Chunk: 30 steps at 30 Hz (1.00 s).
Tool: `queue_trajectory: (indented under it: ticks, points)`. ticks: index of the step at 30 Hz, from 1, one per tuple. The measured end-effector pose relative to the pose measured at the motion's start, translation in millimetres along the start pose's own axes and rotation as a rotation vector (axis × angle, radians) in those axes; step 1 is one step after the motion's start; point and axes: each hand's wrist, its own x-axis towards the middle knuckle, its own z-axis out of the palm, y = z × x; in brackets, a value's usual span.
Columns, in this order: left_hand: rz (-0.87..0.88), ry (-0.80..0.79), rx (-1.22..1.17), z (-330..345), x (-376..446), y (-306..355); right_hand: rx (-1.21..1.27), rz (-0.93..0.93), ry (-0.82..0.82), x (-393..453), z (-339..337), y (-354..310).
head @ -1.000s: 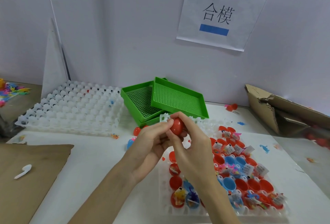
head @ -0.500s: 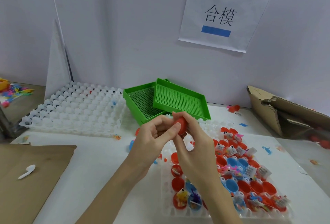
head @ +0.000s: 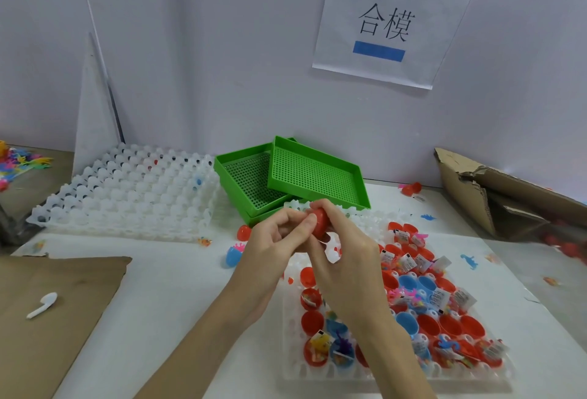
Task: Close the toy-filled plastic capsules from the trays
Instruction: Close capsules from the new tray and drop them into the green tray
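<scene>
Capsule (head: pixel 321 223): red, in the centre of the frame, above the tray (head: pixel 295 363).
Left hand (head: pixel 273 249): fingers pinching the capsule.
Right hand (head: pixel 344 258): fingers curled round it.

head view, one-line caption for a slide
Both hands pinch a red capsule above the tray of open toy-filled capsules.

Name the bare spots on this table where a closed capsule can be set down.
Bare white table lies between the cardboard sheet and the filled tray. More shows right of that tray, dotted with small toys. The tray itself is crowded with capsules.
</scene>
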Motion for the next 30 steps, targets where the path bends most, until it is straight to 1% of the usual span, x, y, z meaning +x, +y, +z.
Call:
queue_trajectory:
  ticks: [2, 4, 12, 19, 25, 27, 30]
  points:
    - [-0.067, -0.049, -0.065, -3.1, 1.5, 2.5, -0.018, 0.014, -0.002, 0.1, 1.0, 0.4]
    - [-0.104, -0.062, -0.096, -5.5, 2.8, 4.8, -0.012, 0.017, -0.006, -0.6, 1.6, 0.6]
    - [-0.138, -0.085, -0.169, -10.0, 3.9, 5.9, 0.014, -0.003, 0.007, -0.8, 2.4, 0.5]
    - [-0.138, -0.083, -0.154, -10.2, 4.3, 2.9, -0.025, -0.057, 0.009, -2.9, 2.5, -0.1]
    - [-0.142, -0.102, -0.198, -8.1, 2.0, 7.6, 0.002, -0.039, 0.009, -1.4, 0.4, 0.4]
    - [-0.081, -0.042, -0.124, -5.1, 1.1, 8.3, -0.006, -0.025, -0.003, -0.4, 1.3, 0.9]
    - [0.06, 0.127, 0.101, 0.2, -0.4, 6.4, -0.061, 0.0, 0.002, -1.5, 4.2, 1.3]
